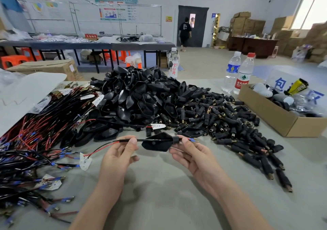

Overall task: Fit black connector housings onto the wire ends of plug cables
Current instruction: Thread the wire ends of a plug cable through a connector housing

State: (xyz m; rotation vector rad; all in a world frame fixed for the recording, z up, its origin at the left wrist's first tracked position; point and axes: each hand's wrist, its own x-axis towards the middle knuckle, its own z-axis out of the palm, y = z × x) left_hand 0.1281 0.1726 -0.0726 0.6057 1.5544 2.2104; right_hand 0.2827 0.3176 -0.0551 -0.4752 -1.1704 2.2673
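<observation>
Our left hand point(118, 154) pinches a thin black-sheathed plug cable point(127, 140) between thumb and fingertips. Our right hand point(191, 154) pinches the round collar of a black diamond-shaped plastic connector housing point(157, 144), which sits on that same cable. This housing hangs between our two hands, above the grey table point(168, 194), touching our right fingertips and just clear of our left thumb.

To the right of the housing, the cable's blue-sleeved wire ends point(192, 139) poke out past our right fingers. To its left, the cable splits into red and black leads that run down to a white paper tag point(85, 160).

Beyond the housing rises a big heap of matching black housings point(141, 95). To the right of the housing spreads a scatter of small black cylindrical plugs with brass tips point(230, 123). Farther right stands an open brown cardboard box point(276, 120). To the left of the housing lies a tangle of red and black cables point(35, 141).
</observation>
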